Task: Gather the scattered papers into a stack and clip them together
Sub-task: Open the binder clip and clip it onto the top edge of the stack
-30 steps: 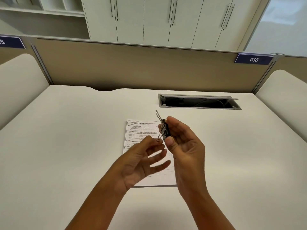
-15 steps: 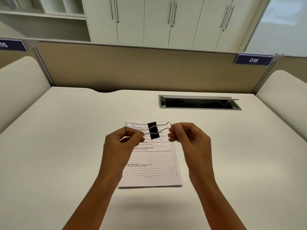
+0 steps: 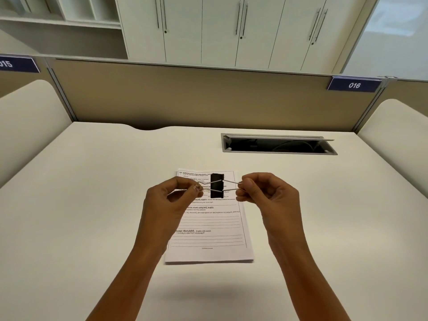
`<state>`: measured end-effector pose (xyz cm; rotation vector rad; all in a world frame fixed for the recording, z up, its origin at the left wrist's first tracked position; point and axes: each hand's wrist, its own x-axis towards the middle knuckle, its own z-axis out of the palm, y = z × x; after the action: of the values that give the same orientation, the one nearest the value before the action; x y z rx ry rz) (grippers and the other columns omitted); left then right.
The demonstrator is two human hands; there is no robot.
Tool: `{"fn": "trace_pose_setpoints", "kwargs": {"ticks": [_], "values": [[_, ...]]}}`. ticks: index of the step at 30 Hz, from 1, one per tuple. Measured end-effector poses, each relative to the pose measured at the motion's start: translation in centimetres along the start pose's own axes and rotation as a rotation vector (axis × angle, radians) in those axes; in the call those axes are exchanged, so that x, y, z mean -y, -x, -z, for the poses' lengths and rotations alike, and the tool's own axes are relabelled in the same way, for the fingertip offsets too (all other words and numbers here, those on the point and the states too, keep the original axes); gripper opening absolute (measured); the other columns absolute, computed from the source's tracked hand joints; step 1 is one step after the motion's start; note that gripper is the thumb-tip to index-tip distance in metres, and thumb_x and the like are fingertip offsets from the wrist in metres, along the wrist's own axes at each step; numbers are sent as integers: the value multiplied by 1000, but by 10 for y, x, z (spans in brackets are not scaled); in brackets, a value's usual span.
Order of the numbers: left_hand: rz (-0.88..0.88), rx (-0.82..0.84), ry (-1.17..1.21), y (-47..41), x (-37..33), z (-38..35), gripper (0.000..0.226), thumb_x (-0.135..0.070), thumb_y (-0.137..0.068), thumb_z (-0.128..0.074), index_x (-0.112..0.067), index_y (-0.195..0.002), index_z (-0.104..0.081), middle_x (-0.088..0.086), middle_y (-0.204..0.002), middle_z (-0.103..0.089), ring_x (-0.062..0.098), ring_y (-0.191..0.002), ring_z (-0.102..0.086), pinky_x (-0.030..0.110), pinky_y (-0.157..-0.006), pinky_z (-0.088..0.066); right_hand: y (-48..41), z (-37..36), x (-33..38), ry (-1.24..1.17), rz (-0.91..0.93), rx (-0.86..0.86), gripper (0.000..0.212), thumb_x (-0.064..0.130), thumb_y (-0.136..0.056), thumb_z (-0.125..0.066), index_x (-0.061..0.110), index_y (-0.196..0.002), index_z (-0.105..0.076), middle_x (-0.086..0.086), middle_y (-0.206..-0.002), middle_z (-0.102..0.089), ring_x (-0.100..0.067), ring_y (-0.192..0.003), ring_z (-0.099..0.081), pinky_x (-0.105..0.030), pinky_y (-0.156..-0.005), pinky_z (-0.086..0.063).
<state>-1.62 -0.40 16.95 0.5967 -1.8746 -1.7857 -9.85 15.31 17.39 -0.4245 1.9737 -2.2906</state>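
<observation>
A black binder clip (image 3: 217,186) with silver wire handles hangs in the air above the papers. My left hand (image 3: 172,200) pinches the clip's left handle and my right hand (image 3: 266,195) pinches its right handle, so the handles are spread out to both sides. Under the clip, a squared stack of printed papers (image 3: 213,228) lies flat on the white desk (image 3: 92,205). My left hand and wrist cover the stack's left edge.
An open cable tray (image 3: 278,145) is set into the desk at the back right. A tan partition (image 3: 208,96) closes the far side, with rounded white side panels left and right. White cabinets stand behind it.
A second ago my right hand alone held the clip upright, my left hand open beside it. Now both hands pinch the handles, spread sideways, and have barely moved since half a second ago.
</observation>
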Motion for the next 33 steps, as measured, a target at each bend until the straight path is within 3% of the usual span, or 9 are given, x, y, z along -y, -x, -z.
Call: {"fn": "trace_pose_setpoints", "kwargs": {"ticks": [3,9,13,16,18,23,28,33], "values": [[14,28,51,-2,-1,2,6,-11,-83,-66,-11,-80,-71,4,-77,-75,13,-77,-72,32,-86,-52,-2,3,0,-127,-90,58,5,-2,-83,-63,-2,-86,-67,-10,-66,-68,-18,-58,-65,-23,-61,-57],[117,206,103,-1,0,-9,12,-16,-79,-67,-8,-86,-73,7,-84,-75,17,-81,-72,36,-88,-53,4,-9,-3,-333,-230,244,11,5,-74,-63,-1,-83,-64,-8,-63,-62,-14,-53,-59,-20,-56,-54],[86,127,23,0,6,-8,37,-44,-64,-69,-20,-92,-75,1,-87,-76,17,-86,-71,40,-92,-53,4,-13,-7,-219,-147,162,4,-3,-83,-62,-2,-85,-65,-11,-67,-64,-16,-55,-60,-21,-58,-54],[48,86,-32,4,8,-9,41,-51,-67,-64,-27,-99,-73,-6,-90,-76,13,-87,-71,39,-90,-53,3,-13,-14,-90,-82,49,6,-3,-84,-65,2,-83,-68,-11,-67,-68,-17,-57,-64,-22,-59,-54],[36,117,-69,7,10,-12,40,-49,-70,-65,-28,-104,-72,-9,-95,-75,10,-89,-71,35,-89,-53,3,-15,-18,-29,-66,29,5,0,-83,-68,4,-82,-69,-11,-68,-71,-18,-59,-66,-23,-61,-55],[-36,17,-210,8,18,-16,24,-29,-74,-75,-31,-98,-72,-19,-87,-74,-3,-80,-69,5,-71,-48,5,-20,-25,75,-76,75,5,9,-83,-71,11,-87,-70,-7,-76,-74,-18,-67,-70,-26,-70,-57],[0,-13,-203,0,29,-15,24,-24,-75,-76,-29,-98,-72,-18,-83,-74,-5,-77,-68,2,-67,-45,-3,-18,-40,266,-115,213,25,24,-85,-68,25,-110,-65,11,-106,-70,-4,-95,-66,-20,-86,-53],[27,7,-220,-10,38,-14,23,-22,-75,-75,-25,-99,-73,-13,-81,-74,-1,-72,-70,0,-64,-43,-14,-16,-51,205,-214,335,29,17,-85,-68,19,-114,-66,2,-104,-72,-10,-96,-68,-21,-85,-54]]}}
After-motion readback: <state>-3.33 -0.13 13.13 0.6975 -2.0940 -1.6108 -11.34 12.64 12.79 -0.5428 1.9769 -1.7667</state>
